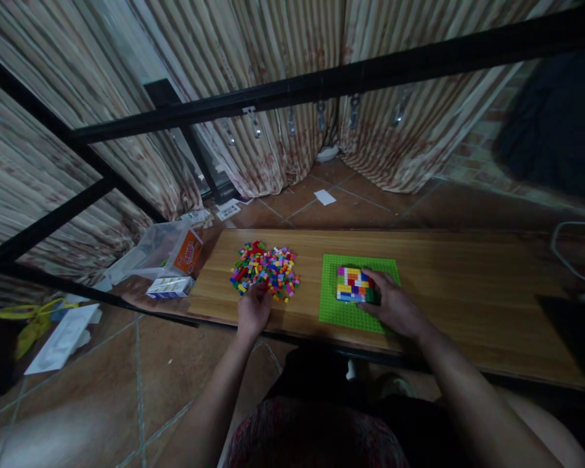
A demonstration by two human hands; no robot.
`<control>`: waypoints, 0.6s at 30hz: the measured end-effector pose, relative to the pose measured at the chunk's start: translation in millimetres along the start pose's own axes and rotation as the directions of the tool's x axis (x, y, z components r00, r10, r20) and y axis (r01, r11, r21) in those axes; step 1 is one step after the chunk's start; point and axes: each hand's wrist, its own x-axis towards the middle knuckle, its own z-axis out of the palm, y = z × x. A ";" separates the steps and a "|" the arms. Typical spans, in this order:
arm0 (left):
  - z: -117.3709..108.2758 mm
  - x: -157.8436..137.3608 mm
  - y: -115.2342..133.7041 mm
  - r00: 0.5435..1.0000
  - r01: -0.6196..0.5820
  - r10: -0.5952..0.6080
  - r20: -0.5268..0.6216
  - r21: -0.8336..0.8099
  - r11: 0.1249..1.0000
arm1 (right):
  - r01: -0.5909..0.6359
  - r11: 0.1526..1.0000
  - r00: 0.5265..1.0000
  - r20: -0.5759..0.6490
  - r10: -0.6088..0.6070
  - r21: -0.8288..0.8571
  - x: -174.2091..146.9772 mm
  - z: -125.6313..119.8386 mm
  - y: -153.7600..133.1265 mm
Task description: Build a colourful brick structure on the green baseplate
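A multicoloured block of toy building bricks (353,285) sits on a green studded baseplate (329,305), which lies on the wooden bench. My right hand (394,304) reaches over the plate's right side, fingers and thumb curved round the right end of the block. To the left is a loose pile of small bricks (273,263) in many colours. My left hand (254,311) is at the pile's near edge, its fingertips pinched together among the bricks. Something red shows by those fingertips, but whether it is held or lies in the pile is too small to tell.
Left of the bench (448,273) stand a clear plastic box (158,244) with an orange label and a small white-and-blue carton (170,287). A black metal frame (283,91) crosses beyond the bench, before striped curtains (253,52). A white cable (560,250) loops at right.
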 end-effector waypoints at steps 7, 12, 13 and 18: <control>1.1 3.7 12.2 1.000 0.013 -0.012 -0.007 0.244 0.970 | 0.009 1.000 1.000 -0.003 -0.009 0.014 0.1 0.8 1.1; 0.8 4.9 16.3 1.000 0.010 -0.012 0.005 0.243 0.970 | 0.004 1.000 1.000 0.021 -0.004 -0.016 -0.3 -0.1 0.3; 0.8 5.3 17.0 1.000 0.017 -0.019 0.005 0.243 0.970 | 0.005 1.000 1.000 0.024 -0.005 -0.019 -0.5 -0.6 -0.3; 1.1 6.2 20.0 0.999 0.042 -0.045 0.002 0.272 0.961 | 0.007 0.999 1.000 0.028 -0.006 -0.032 -0.5 -2.0 -2.9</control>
